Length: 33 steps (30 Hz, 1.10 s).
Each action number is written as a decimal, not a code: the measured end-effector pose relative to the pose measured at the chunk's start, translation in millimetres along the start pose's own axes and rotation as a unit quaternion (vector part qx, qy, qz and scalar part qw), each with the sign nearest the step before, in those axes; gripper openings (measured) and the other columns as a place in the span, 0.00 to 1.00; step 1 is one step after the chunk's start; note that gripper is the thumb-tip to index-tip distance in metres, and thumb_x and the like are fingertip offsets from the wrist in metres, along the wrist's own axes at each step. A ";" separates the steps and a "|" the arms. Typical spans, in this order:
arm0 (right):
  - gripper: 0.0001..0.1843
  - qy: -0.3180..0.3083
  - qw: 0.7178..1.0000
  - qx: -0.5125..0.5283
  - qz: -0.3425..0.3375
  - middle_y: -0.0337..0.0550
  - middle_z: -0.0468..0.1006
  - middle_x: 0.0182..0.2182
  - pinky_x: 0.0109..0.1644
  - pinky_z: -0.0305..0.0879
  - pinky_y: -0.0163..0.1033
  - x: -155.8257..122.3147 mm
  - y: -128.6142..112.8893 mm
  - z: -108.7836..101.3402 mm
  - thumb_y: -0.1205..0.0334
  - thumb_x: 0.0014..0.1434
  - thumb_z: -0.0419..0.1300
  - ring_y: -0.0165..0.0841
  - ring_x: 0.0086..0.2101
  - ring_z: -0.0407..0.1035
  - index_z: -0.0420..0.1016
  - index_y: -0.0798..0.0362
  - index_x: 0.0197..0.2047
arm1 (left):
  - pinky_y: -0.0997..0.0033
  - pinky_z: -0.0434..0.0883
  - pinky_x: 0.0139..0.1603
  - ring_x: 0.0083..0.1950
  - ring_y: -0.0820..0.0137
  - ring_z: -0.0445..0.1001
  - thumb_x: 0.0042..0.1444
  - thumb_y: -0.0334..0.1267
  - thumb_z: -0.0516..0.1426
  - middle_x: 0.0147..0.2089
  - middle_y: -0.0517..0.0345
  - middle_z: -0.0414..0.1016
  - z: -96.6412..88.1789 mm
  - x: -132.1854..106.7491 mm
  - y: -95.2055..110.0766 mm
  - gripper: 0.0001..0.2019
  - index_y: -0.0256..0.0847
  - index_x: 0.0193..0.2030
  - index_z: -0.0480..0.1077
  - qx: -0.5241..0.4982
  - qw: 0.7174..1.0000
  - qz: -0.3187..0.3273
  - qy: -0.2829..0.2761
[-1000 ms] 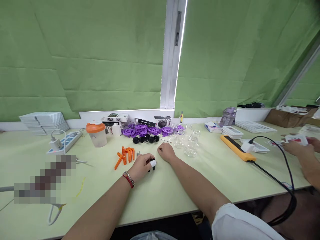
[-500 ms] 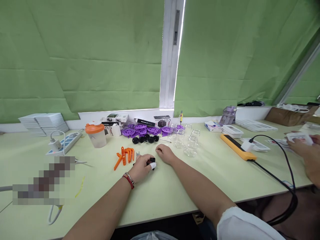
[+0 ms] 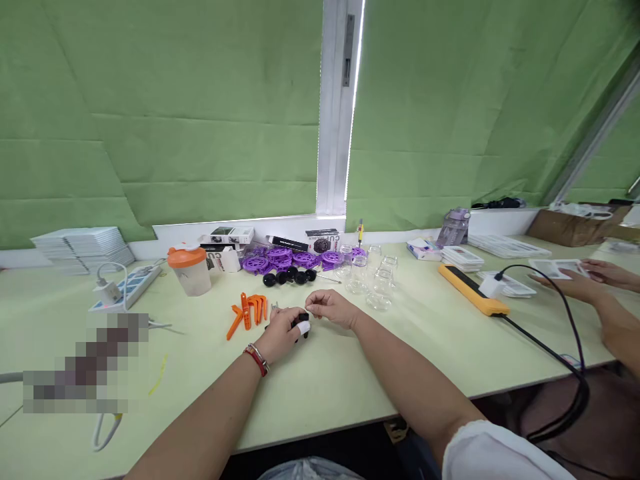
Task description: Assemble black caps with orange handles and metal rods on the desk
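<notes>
My left hand (image 3: 281,335) is closed around a small black plastic part (image 3: 305,317) and holds it low over the table; a white wrap covers one of its digits. My right hand (image 3: 331,309) is beside it with fingertips pinched together near the part's top; whatever the pinch holds is too small to make out. Left of my hands lie several orange plastic brackets (image 3: 245,311), with small metal screws (image 3: 274,308) next to them. Black round knob-like pieces (image 3: 270,280) sit farther back, in front of a pile of purple plastic frames (image 3: 278,257).
Clear glass-like cups (image 3: 380,293) stand right of centre, behind my right forearm. An orange-lidded cup (image 3: 194,275) and white power strip (image 3: 135,288) are left. A yellow-and-black power strip (image 3: 473,293) with a cable lies right. Another person's hands (image 3: 583,285) hold white frames at far right.
My right hand has moved slightly left, its pinched fingertips now close to the black part. The left hand stays on the part. The other person's hands have shifted left with white frames.
</notes>
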State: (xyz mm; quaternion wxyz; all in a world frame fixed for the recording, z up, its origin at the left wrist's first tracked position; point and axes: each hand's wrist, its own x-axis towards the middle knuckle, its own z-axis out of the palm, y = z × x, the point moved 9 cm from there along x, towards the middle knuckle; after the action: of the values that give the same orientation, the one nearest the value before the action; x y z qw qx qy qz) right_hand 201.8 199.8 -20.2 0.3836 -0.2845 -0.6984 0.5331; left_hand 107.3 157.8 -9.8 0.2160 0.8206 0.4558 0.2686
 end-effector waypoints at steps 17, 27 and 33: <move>0.14 -0.040 0.999 0.027 -0.002 0.37 0.70 0.25 0.31 0.59 0.33 -0.8 0.8 5.3 0.55 0.49 0.65 0.25 0.25 0.60 0.75 0.57 0.34 | 0.60 0.57 0.50 0.40 0.64 0.65 0.57 0.40 0.51 0.31 0.58 0.73 0.9 -0.5 0.3 0.09 0.41 0.37 0.71 0.005 1.000 -0.005 -0.006; 0.13 -0.034 0.999 0.028 -0.007 0.36 0.70 0.24 0.31 0.58 0.33 -1.2 -1.3 5.6 0.57 0.48 0.66 0.24 0.25 0.60 0.75 0.58 0.33 | 0.61 0.57 0.50 0.40 0.65 0.65 0.57 0.41 0.51 0.32 0.58 0.74 2.0 1.3 -1.8 0.10 0.42 0.37 0.72 0.000 1.000 0.006 -0.005; 0.16 -0.008 0.998 0.066 0.006 0.36 0.72 0.25 0.29 0.62 0.34 -0.4 2.6 0.6 0.57 0.47 0.67 0.25 0.22 0.65 0.72 0.56 0.36 | 0.61 0.57 0.50 0.39 0.66 0.66 0.57 0.40 0.51 0.33 0.59 0.74 1.4 0.3 -0.1 0.09 0.43 0.37 0.71 0.003 1.000 0.007 -0.004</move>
State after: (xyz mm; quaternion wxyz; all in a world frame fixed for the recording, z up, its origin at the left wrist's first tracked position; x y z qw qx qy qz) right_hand 201.5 199.8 -22.8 0.3929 -0.2584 -0.6630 0.5826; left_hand 108.2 158.0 -10.8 0.2135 0.8258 0.4495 0.2652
